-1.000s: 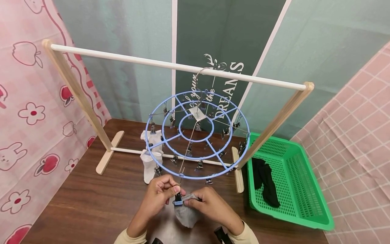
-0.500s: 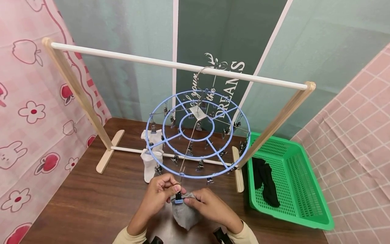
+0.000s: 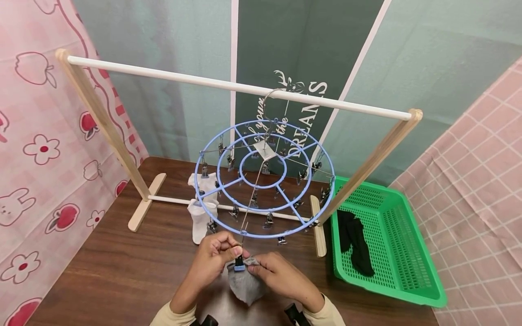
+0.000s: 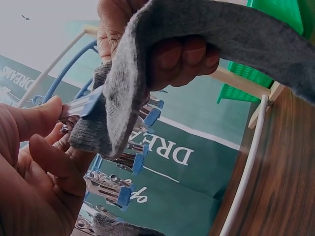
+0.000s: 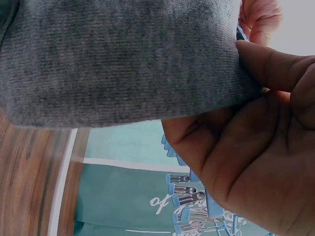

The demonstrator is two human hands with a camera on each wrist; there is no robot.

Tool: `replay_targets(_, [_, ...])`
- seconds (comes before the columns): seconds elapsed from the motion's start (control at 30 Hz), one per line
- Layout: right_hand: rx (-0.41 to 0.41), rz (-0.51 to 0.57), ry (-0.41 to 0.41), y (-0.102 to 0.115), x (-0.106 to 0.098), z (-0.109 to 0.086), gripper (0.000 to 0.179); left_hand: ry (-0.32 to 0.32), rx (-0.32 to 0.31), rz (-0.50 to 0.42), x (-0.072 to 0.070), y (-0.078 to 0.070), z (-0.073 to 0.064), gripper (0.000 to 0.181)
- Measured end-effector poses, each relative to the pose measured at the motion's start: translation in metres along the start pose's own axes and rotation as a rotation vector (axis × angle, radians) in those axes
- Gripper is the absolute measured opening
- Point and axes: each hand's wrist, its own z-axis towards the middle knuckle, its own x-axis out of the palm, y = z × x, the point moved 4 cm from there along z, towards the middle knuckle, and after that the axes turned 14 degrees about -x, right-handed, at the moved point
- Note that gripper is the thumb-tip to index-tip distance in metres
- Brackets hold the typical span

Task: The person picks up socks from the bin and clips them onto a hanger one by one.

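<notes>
In front of the round blue hanger (image 3: 261, 236), my left hand (image 3: 212, 261) pinches a metal clip (image 3: 239, 262) with blue tips. The clip's tips lie over the cuff edge of a grey sock (image 3: 246, 287), as the left wrist view also shows with the clip (image 4: 81, 105) against the ribbed cuff (image 4: 91, 130). My right hand (image 3: 281, 275) grips the cuff beside the clip, thumb on the near side. Up close, the right wrist view shows the grey knit (image 5: 118, 64) stretched from thumb and fingers. Below the hands the sock's foot hangs down.
The hanger hooks over the white top bar (image 3: 183, 79) of a wooden stand, with several clips around its rings. White socks (image 3: 200, 224) hang at its left side. At right, a green basket (image 3: 408, 294) holds black socks (image 3: 359, 246). A brown table (image 3: 102, 271) lies beneath.
The grey sock has shifted slightly left beneath the clip, and its foot hangs a little fuller. Both hands stay nearly in place.
</notes>
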Motion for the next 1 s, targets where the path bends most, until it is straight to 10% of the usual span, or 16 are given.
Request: replay_targets(1.0, [0.019, 0.037, -0.02, -0.004, 0.001, -0.013, 0.02, -0.03, -0.05, 0.006, -0.004, -0.004, -0.004, 0.014])
